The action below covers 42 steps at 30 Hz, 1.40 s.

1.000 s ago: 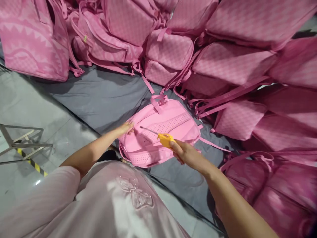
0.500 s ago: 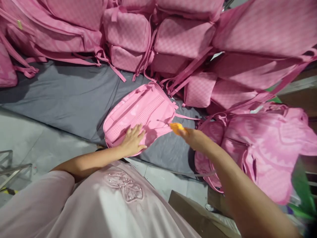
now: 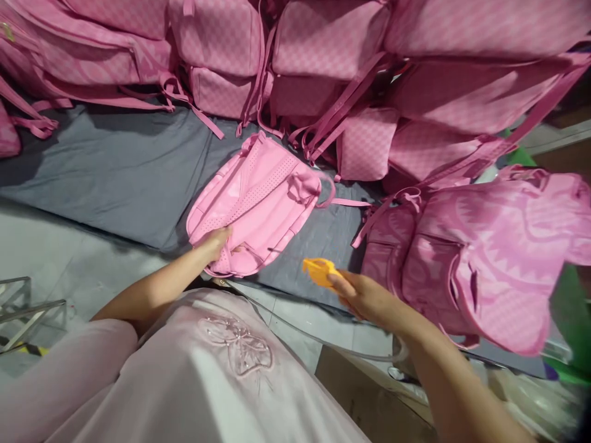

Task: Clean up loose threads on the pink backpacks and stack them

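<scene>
A pink backpack (image 3: 263, 203) lies back side up on the grey cloth, its perforated shoulder strap (image 3: 258, 197) running across it. My left hand (image 3: 216, 243) is closed on that strap near the bag's lower left end. My right hand (image 3: 357, 292) grips a yellow hand tool (image 3: 318, 271), held to the lower right of the backpack and apart from it. The tool's exact kind cannot be made out. A thin dark piece (image 3: 273, 250) shows between the tool and the bag; whether it belongs to the tool is unclear.
Stacked pink backpacks (image 3: 330, 46) line the back of the grey cloth (image 3: 115, 172). More pink backpacks (image 3: 498, 246) stand at the right. A cardboard box (image 3: 364, 394) is on the floor below, and a metal frame (image 3: 32, 307) is at the left.
My left hand has gone from lying flat on the backpack to gripping its strap, further left. The bag's straps have shifted. My right hand has moved down, away from the bag, with the yellow tool.
</scene>
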Motion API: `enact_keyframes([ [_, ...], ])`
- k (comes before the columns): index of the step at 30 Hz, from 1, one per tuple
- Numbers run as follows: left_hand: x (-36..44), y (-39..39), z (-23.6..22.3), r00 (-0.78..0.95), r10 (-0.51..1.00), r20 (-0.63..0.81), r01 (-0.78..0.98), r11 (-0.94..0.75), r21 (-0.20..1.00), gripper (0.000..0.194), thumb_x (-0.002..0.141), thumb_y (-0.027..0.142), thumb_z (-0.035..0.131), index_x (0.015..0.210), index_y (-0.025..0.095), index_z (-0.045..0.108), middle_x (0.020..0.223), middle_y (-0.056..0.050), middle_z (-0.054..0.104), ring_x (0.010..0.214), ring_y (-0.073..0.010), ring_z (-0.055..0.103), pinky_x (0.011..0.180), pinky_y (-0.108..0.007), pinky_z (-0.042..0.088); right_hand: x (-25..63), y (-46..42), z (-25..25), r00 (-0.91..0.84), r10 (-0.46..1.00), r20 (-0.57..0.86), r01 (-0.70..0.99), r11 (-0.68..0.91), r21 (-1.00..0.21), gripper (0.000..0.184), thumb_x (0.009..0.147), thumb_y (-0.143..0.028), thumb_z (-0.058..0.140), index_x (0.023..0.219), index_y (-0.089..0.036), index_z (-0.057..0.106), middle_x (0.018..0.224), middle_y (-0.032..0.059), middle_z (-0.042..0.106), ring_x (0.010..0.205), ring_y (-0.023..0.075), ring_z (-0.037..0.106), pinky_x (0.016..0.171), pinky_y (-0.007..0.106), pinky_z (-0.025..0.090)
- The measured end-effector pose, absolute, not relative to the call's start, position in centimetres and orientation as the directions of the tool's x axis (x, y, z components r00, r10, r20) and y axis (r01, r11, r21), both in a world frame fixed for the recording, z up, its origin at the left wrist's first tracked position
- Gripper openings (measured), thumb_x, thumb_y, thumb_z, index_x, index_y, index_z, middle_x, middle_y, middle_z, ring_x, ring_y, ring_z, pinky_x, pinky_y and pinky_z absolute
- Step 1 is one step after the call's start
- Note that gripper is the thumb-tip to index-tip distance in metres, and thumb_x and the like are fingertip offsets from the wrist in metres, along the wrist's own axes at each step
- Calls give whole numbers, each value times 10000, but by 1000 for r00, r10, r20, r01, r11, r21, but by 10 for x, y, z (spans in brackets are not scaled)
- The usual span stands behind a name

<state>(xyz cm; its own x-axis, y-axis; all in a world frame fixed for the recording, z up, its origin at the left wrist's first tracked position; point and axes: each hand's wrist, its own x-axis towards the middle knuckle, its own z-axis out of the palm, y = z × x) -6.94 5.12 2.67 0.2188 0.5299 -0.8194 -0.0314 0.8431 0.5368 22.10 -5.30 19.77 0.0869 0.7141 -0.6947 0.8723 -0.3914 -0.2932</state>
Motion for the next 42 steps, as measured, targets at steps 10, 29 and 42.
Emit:
enact_keyframes([
  [10, -30, -3, 43, 331, 919, -216, 828, -173, 534, 576, 938, 223, 526, 1491, 366, 450, 1620, -90, 274, 1375, -385, 364, 1071, -566, 389, 217, -6, 192, 321, 875, -361, 947, -307, 99, 538, 1009, -519, 306, 1171, -135, 646, 855, 160, 716, 788, 289, 684, 589, 294, 382],
  [29, -151, 93, 44, -102, 655, -749, -165, 731, 662, 288, 999, 308, 449, 1092, 71, 583, 1065, -175, 644, 1013, -191, 655, 931, -267, 513, 133, -147, 138, 251, 672, -697, 884, -452, -117, 378, 1054, -407, 302, 1145, -180, 589, 856, 97, 730, 772, 246, 685, 591, 280, 319],
  [42, -139, 88, 16, 556, 487, -674, -350, 872, 341, 268, 930, 385, 570, 999, 139, 653, 888, -82, 727, 891, -209, 714, 878, -359, 570, 29, -109, 75, 317, 766, -559, 854, -487, -182, 399, 1066, -423, 315, 1202, -149, 571, 891, 123, 742, 786, 243, 707, 574, 282, 273],
])
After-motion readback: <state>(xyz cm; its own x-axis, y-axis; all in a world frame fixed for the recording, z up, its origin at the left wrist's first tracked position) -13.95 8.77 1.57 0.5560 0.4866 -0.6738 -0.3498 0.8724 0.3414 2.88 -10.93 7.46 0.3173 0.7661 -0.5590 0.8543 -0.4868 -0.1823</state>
